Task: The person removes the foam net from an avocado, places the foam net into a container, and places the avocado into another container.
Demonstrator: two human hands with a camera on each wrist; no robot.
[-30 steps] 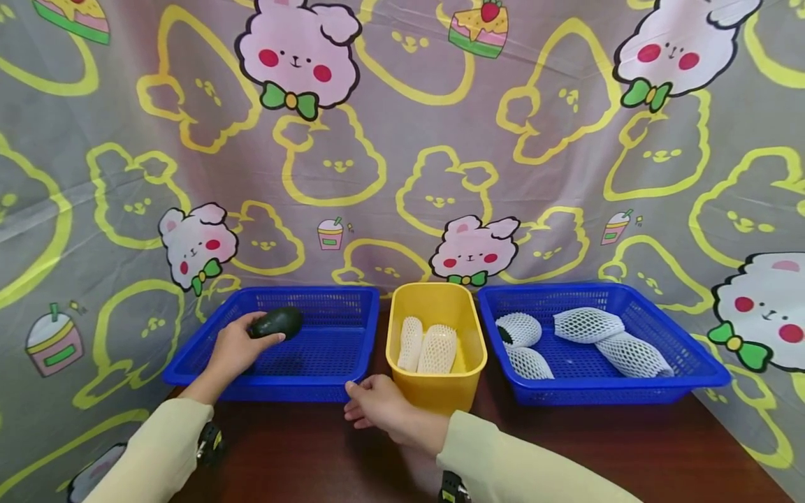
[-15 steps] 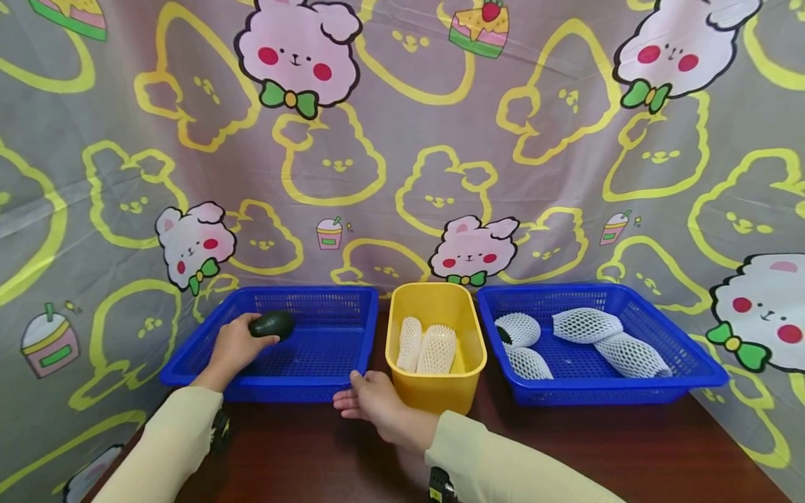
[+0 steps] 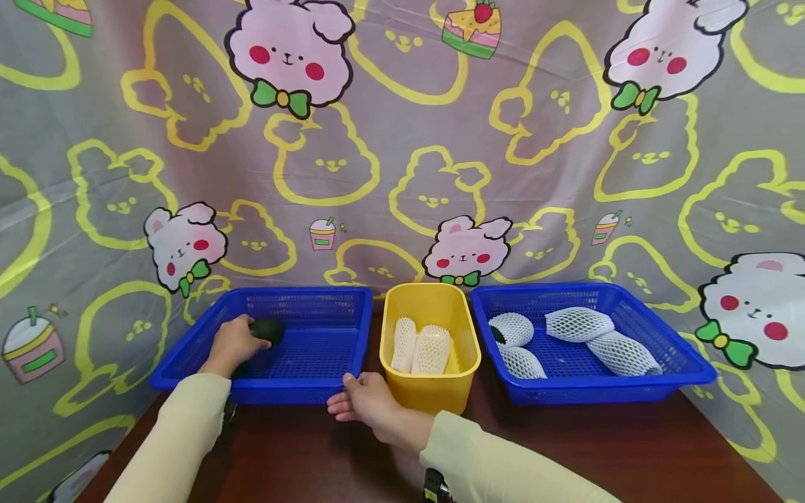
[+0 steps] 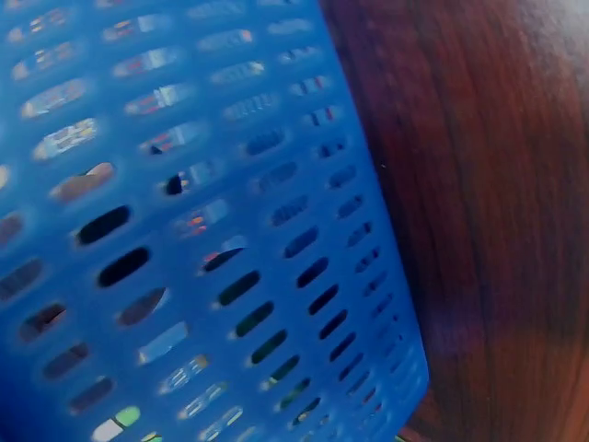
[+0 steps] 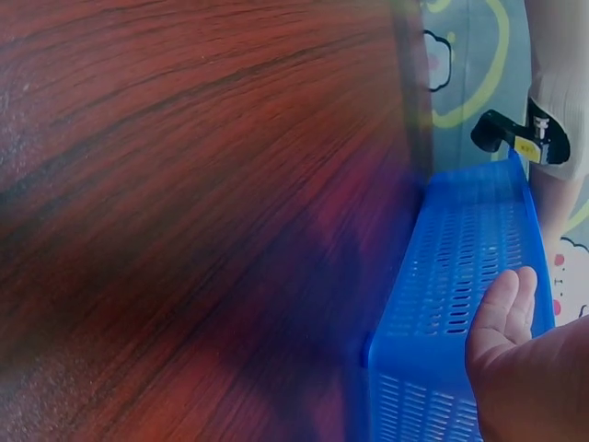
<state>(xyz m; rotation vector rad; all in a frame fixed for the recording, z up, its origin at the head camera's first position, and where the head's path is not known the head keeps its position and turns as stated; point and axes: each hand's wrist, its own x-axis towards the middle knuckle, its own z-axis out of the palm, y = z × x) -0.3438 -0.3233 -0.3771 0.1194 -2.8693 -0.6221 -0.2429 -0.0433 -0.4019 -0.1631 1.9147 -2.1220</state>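
My left hand (image 3: 233,345) grips a dark green avocado (image 3: 268,330) low inside the left blue basket (image 3: 308,392), thumb on the near side. The left wrist view has only the slotted basket wall (image 4: 193,221) and the tabletop, with the hand and avocado out of sight. My right hand (image 3: 371,404) is at the basket's front right corner, its fingers extended and thumb tip at the rim. In the right wrist view, the fingers (image 5: 502,308) overlap the basket's wall (image 5: 460,258); nothing is held there.
A yellow bin (image 3: 468,374) holding two foam-netted pieces stands right of the left basket. Farther right, another blue basket (image 3: 604,391) holds several pieces in white foam nets (image 3: 578,325). Brown table (image 3: 302,454) lies in front; a patterned curtain (image 3: 352,161) hangs behind.
My left hand has moved the avocado left and lower in the basket, so more of it is covered. The right hand has shifted slightly left along the rim, fingers straighter.
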